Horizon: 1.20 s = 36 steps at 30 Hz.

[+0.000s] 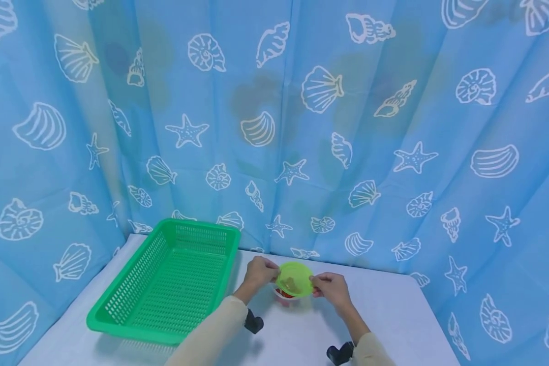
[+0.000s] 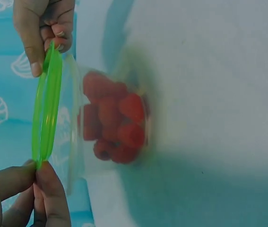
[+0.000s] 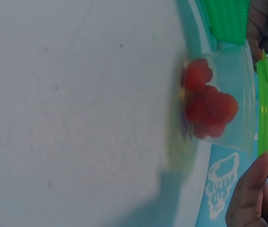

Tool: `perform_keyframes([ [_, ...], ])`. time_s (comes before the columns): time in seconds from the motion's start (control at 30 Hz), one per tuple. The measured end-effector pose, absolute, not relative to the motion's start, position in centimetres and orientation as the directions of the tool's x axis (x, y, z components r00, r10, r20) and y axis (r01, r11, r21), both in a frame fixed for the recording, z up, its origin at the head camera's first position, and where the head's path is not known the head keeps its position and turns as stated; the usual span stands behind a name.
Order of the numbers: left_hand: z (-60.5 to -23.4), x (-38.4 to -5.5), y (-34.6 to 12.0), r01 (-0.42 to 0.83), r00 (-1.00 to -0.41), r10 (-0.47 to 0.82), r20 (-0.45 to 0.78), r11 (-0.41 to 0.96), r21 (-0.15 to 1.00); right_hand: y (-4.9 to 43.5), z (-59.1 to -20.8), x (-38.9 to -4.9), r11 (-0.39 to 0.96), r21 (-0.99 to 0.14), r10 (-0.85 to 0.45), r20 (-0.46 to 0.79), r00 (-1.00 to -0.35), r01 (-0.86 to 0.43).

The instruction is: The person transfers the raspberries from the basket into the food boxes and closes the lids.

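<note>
Both hands hold a round green translucent lid (image 1: 295, 278) by opposite edges, just above a clear plastic tub (image 3: 235, 71). My left hand (image 1: 260, 272) pinches the lid's left edge between thumb and fingers. On the opposite edge, my right hand (image 1: 332, 288) pinches it the same way. Several red raspberries (image 2: 112, 118) lie in the lower part of the tub, seen through its wall. From the side, in both wrist views, a narrow gap shows between the lid and the tub's rim. In the head view the lid covers much of the tub's opening.
A large green plastic basket (image 1: 178, 284) with perforated walls stands on the white table (image 1: 370, 315), left of the tub. Behind the table hangs a blue curtain (image 1: 274, 152) with white shell and starfish prints. A black wrist mount (image 1: 253, 322) sits on the left forearm.
</note>
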<state>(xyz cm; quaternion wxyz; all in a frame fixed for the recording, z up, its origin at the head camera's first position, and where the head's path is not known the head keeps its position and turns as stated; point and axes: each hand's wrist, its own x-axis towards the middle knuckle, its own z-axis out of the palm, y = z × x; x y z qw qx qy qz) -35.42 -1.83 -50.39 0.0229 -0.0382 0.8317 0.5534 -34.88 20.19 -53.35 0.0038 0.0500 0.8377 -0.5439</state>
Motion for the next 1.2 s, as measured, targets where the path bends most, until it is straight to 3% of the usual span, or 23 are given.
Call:
perform_keyframes([
  [0.73,-50.5,-35.6,-3.1,-0.132,-0.991,-0.054,-0.120,0.438,0.889,19.2,-53.5,-35.3,0.472,-0.881,0.045,-0.014,-0.999,0.034],
  [1.2,-50.3,-35.5,-3.1,-0.184,-0.982,-0.117,-0.146,0.474,0.861,19.3,-53.2,-35.1,0.513,-0.854,0.123,-0.020,-0.992,0.081],
])
